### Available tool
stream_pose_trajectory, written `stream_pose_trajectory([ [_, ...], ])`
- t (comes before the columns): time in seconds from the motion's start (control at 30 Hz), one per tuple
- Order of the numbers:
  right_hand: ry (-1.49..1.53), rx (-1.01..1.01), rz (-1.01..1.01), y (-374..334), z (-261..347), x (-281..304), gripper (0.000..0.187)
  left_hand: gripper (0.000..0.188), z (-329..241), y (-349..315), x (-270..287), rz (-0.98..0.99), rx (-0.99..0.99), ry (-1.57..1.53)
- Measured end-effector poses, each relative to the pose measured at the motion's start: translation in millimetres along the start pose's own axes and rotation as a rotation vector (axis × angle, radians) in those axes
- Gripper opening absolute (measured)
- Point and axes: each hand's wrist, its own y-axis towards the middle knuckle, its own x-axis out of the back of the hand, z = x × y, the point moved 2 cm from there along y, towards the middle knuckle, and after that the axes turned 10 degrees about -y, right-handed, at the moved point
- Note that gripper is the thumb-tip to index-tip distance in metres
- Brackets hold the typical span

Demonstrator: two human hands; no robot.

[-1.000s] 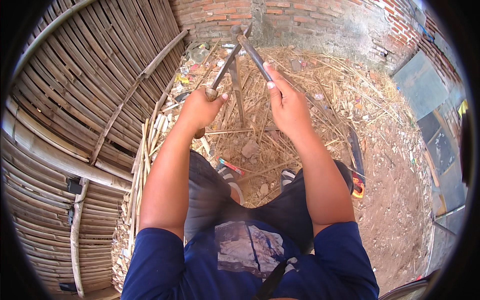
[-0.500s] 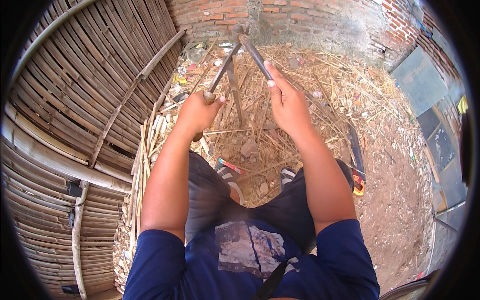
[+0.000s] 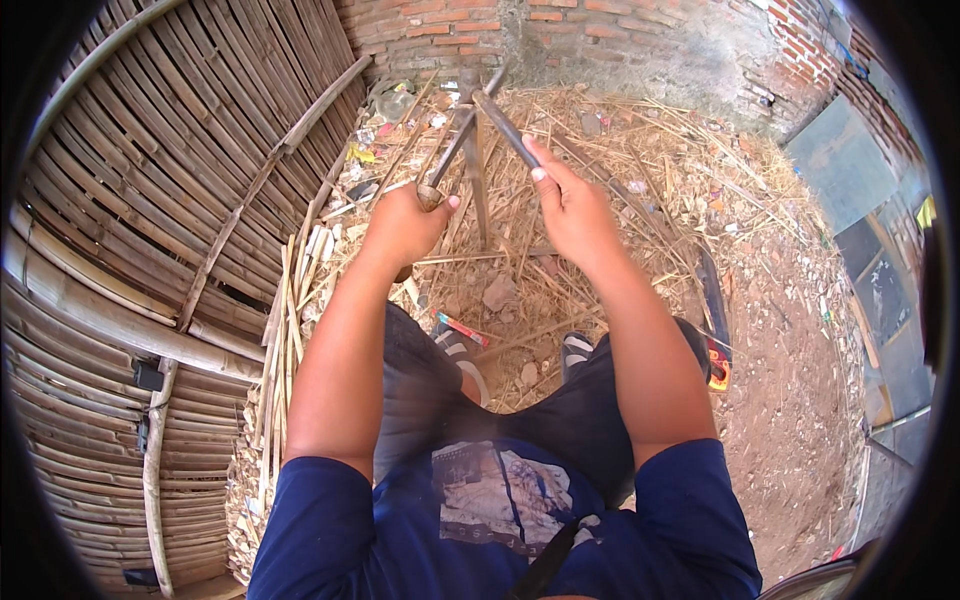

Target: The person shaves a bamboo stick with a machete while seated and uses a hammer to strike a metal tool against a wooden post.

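My left hand (image 3: 405, 225) is closed round the wooden handle of a long, dark-bladed knife (image 3: 455, 150), probably a machete, which slants up and to the right. In my right hand (image 3: 570, 205) is a dark stick (image 3: 508, 128) with a paler far end, slanting up and to the left, with thumb and fingers along its near end. The stick's far end lies close to the blade; whether they touch I cannot tell. Just below them, a narrow wooden post (image 3: 477, 195) stands out of the litter in front of my feet.
Straw and bamboo scraps (image 3: 640, 170) cover the ground. A slatted bamboo wall (image 3: 170, 200) rises on the left and a brick wall (image 3: 600, 45) at the far side. A saw with an orange handle (image 3: 718, 370) lies by my right knee. Grey sheets (image 3: 845, 165) lean at the right.
The far ends of the knife and the stick have come lower and nearer to me. My left hand has shifted slightly to the right, and both hands keep their grip.
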Motion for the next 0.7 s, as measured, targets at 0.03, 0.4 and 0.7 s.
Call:
stream_pose_trajectory([
  [0.03,0.022,0.028,-0.033,1.0,-6.7,-3.5,0.042,0.054,5.5,4.1,-6.1,-0.023,-0.020,0.016],
  [0.4,0.266,0.225,-0.382,-5.2,2.9,20.1,0.040,0.054,15.7,5.0,-9.1,-0.013,0.006,0.003],
  [0.7,0.203,0.050,-0.201,-0.2,-5.8,5.6,0.041,0.053,19.7,8.5,-4.5,-0.006,0.010,0.020],
])
